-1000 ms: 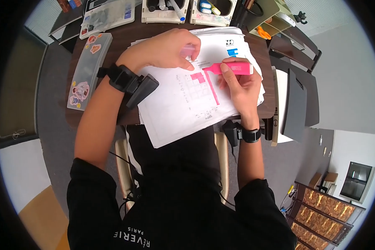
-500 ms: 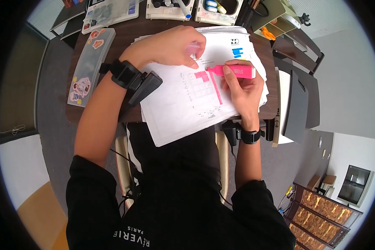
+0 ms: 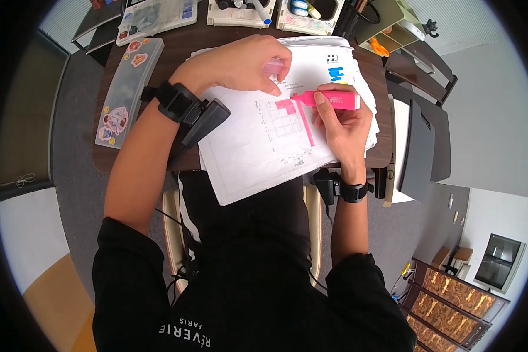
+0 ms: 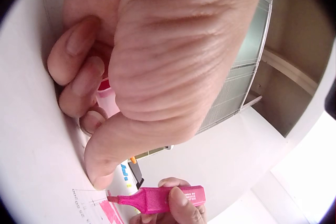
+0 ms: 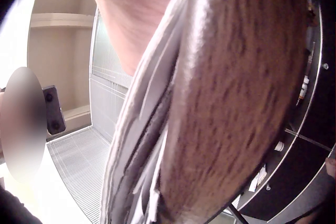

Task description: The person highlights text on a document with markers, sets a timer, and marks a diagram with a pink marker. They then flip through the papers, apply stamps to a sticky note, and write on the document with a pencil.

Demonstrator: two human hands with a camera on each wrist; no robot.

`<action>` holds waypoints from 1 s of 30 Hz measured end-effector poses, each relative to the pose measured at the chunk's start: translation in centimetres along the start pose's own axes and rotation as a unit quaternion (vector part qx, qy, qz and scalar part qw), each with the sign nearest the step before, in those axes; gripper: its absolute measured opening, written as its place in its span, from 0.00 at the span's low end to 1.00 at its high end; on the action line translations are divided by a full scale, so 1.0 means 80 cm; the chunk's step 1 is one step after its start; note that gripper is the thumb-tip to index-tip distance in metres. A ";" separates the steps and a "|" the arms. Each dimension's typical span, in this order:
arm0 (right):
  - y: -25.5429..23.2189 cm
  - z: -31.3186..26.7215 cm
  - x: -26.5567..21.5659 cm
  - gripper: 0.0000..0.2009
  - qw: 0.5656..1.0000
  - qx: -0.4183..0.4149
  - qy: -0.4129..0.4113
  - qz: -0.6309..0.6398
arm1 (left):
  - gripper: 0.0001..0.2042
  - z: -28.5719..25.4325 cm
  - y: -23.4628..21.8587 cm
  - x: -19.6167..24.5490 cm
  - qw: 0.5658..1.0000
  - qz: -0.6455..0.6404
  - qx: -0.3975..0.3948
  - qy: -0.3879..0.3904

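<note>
Handling as presumably light and stiff, the pink highlighter, tip at the paper, is best held by the barrel, where the right hand pinches it closely, the left hand gripping a pink piece.

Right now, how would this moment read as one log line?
right hand: grips pink highlighter | left hand: holds pink item, over paper | tip: near grid

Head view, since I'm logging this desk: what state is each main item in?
Pink highlighter: uncapped, held in right hand
Pink object: in left hand, partly hidden
Top sheet: partly coloured pink, overhanging desk
Stickered case: appears closed
Pen holders: open, holding pens
</note>
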State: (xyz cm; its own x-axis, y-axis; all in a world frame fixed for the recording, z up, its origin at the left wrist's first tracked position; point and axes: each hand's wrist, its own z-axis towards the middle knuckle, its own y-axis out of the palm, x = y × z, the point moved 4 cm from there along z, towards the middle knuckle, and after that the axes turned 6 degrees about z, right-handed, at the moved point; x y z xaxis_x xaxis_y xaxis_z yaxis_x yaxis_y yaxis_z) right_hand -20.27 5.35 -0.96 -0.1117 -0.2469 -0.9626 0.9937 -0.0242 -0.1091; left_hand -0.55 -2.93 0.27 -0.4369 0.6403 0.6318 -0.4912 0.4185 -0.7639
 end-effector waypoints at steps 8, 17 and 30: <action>0.000 -0.001 0.000 0.07 1.000 -0.003 0.000 -0.004 | 0.14 0.000 0.000 0.001 1.000 0.011 0.006 0.005; -0.002 0.000 0.002 0.06 1.000 -0.005 -0.001 -0.012 | 0.14 0.000 -0.001 0.002 1.000 0.008 -0.002 -0.007; -0.001 0.000 -0.001 0.05 1.000 -0.007 0.008 0.010 | 0.14 0.000 0.000 0.000 1.000 0.005 -0.001 -0.010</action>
State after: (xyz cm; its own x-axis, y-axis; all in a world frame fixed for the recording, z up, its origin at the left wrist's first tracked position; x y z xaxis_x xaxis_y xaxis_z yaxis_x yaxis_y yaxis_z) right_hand -20.36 5.39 -0.90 -0.0913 -0.2319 -0.9684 0.9957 -0.0050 -0.0927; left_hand -0.56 -2.91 0.27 -0.4568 0.6315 0.6265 -0.4848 0.4139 -0.7705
